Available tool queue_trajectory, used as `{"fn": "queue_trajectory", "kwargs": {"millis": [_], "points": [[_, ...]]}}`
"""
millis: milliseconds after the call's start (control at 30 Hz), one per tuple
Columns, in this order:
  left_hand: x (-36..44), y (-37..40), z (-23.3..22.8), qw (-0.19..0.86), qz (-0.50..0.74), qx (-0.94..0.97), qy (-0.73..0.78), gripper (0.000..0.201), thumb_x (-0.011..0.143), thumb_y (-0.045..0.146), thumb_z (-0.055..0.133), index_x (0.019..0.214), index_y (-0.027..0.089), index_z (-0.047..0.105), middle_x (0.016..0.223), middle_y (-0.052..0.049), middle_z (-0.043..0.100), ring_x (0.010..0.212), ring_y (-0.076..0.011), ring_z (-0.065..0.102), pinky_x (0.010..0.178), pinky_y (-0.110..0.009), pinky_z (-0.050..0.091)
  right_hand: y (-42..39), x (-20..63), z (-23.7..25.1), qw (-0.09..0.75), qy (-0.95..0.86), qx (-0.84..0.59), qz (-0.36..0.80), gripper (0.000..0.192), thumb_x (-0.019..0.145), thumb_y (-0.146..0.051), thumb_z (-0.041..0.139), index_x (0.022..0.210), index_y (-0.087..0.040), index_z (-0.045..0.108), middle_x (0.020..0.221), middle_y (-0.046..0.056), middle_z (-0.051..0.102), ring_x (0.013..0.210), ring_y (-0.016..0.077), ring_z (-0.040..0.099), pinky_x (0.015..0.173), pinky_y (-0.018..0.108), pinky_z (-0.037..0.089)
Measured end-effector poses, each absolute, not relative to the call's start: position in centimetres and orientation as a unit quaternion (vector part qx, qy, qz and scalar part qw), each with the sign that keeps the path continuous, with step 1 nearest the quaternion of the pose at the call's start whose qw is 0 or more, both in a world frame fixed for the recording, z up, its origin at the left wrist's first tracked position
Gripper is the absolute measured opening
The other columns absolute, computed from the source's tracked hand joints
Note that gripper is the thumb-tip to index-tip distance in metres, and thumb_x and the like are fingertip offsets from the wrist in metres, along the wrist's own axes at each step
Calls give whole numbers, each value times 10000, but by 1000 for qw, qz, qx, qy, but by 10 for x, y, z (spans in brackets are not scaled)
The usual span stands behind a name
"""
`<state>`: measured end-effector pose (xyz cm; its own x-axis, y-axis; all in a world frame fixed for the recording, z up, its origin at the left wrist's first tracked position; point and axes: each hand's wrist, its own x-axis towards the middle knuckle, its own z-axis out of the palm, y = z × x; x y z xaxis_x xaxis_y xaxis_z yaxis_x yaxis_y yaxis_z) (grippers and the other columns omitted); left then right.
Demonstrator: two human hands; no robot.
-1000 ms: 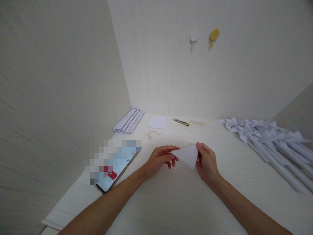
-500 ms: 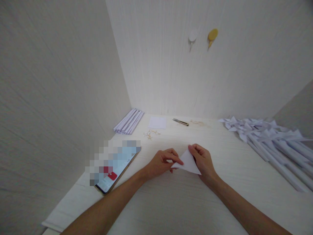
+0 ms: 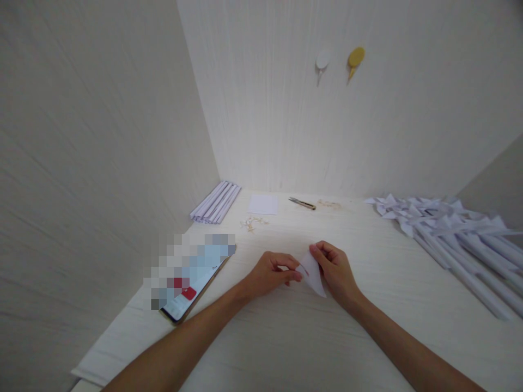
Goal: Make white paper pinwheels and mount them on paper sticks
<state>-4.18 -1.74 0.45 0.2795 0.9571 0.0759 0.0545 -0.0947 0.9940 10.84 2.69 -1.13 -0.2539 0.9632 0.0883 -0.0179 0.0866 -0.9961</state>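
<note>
While both hands meet at centre frame, the left hand [image 3: 269, 272] and right hand [image 3: 337, 272] pinch a small white folded paper [image 3: 312, 272], creased to a narrow triangle, just above the counter [image 3: 286, 337].

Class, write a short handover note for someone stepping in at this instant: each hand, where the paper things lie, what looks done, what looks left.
Left hand and right hand: both pinch the folded white paper just above the table.
Placed: flat paper square and cutter at the back, rolled paper sticks back left, phone left.
Done: a pile of paper pinwheels at right.
Left: this piece is only partly folded.
</note>
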Motion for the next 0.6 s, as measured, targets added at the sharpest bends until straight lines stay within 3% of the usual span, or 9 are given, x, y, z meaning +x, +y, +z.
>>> {"fn": "queue_trajectory", "kwargs": {"millis": [133,333,467,533,600], "points": [[-42,-16,1,528,430,584,442,221,613,337,602,554,125,618,517,-1,547,471,-78,469,454,-188,394,24,108,-5,435,-605,-411,525,286,684,-403,528,543,-164,456,428,-63,361,386,62,312,365,197,219],[-45,-16,1,546,445,556,442,452,756,445,377,585,108,625,560,-40,586,516,-93,498,490,-202,364,21,107,-3,457,-582,-421,525,248,668,-396,545,603,-158,518,433,-59,386,388,62,326,360,190,225],[-44,-15,0,548,459,530,456,242,622,339,604,736,126,622,631,-32,627,540,-93,519,502,-199,360,22,107,-5,459,-577,-411,537,262,687,-402,527,582,-168,470,446,-67,359,388,56,309,353,184,224],[-43,-15,0,556,456,530,448,287,562,274,662,809,136,614,650,-30,641,546,-97,530,516,-203,371,22,107,-5,448,-585,-401,544,266,699,-408,510,589,-171,460,457,-65,361,395,59,315,356,186,235],[-42,-15,1,558,466,529,438,301,614,280,625,878,136,602,709,-53,660,568,-103,542,534,-210,381,23,107,-5,442,-598,-389,544,265,699,-406,508,590,-171,453,478,-60,370,415,64,332,371,189,258]]}}
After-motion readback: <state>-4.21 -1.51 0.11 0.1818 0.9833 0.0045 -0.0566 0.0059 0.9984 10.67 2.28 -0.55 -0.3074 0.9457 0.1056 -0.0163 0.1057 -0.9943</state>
